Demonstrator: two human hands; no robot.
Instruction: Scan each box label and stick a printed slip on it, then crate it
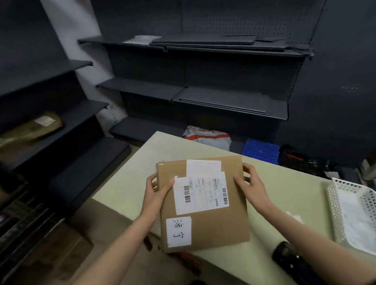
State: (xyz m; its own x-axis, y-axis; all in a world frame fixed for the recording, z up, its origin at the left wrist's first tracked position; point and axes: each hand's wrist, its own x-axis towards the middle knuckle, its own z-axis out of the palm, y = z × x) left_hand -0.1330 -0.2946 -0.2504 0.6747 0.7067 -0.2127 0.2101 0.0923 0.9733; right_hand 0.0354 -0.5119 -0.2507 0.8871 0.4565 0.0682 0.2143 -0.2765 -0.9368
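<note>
A flat brown cardboard box (pixel 218 226) is held over the near left part of the pale table (pixel 140 167). Its top bears a white shipping label (pixel 200 192) with barcodes and a small white slip (pixel 179 231) with handwritten characters near its front left corner. My left hand (pixel 156 191) grips the box's left edge, thumb on top. At the right edge my right hand (pixel 250 182) grips it the same way. A black handheld scanner (pixel 293 261) lies on the table under my right forearm.
A white perforated plastic basket (pixel 361 215) stands at the table's right edge. Behind the table lie a grey and orange mailer bag (pixel 208 136) and a blue crate (pixel 260 151). Dark shelving (pixel 201 86) lines the back and left, with a brown parcel (pixel 34 127) on a left shelf.
</note>
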